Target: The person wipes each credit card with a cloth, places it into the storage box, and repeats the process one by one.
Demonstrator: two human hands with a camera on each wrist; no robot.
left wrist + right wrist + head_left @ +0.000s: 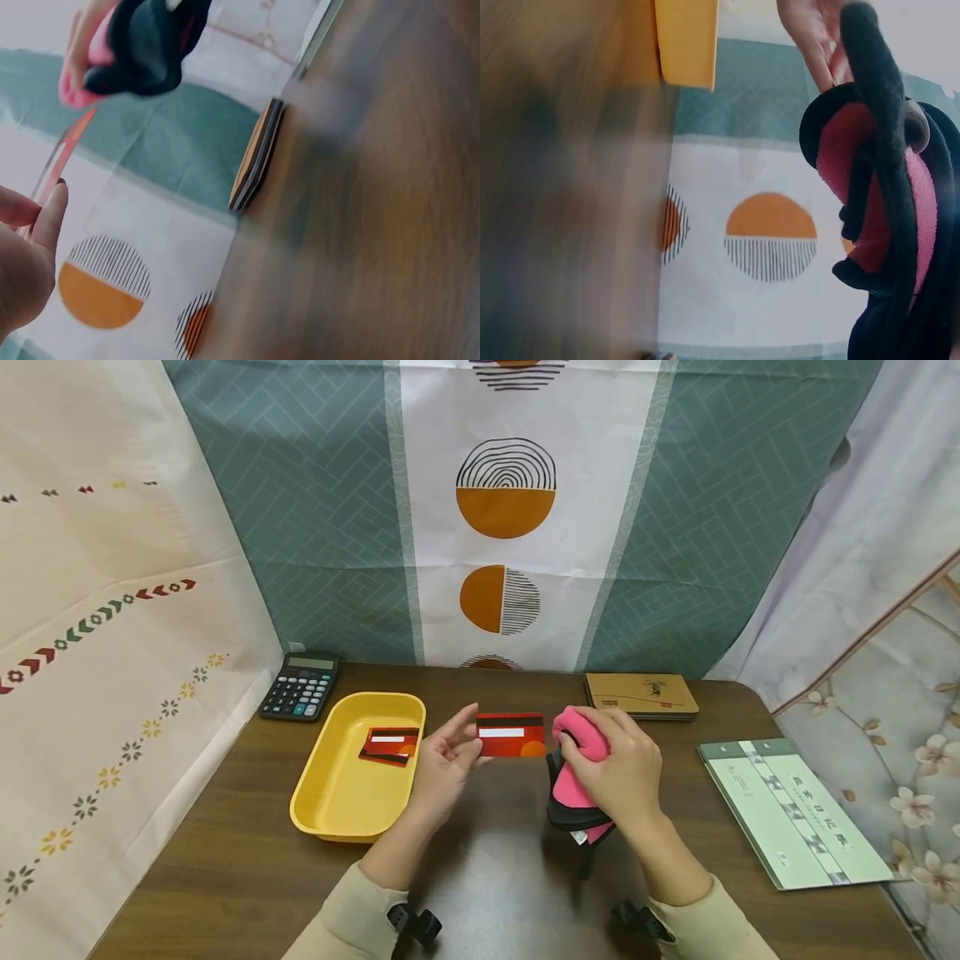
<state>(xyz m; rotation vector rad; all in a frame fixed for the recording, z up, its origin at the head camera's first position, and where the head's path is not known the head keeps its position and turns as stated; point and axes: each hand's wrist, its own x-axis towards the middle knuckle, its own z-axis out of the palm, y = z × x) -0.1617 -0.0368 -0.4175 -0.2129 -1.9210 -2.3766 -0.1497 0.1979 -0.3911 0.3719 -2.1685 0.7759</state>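
A red bank card [512, 745] with a dark stripe and a white strip is pinched between thumb and fingers of my left hand [442, 768]. In the left wrist view the card [64, 154] appears nearly edge-on. My right hand [628, 768] grips a soft pink-and-black plush item [572, 792], folded and bunched, with a small white tag at its underside. The card's right end comes close to the pink fabric. Seen from the right wrist, the plush [881, 187] shows black edges, pink inner parts and a roundish shiny piece; its exact kind I cannot tell.
Left of my left hand stands a yellow tray [318, 814] with red cards [390, 740] lying in it. A black calculator [302, 687] is behind it at the left. Brown notebooks [637, 693] lie at the back right, and a pale green book [795, 814] at the right edge.
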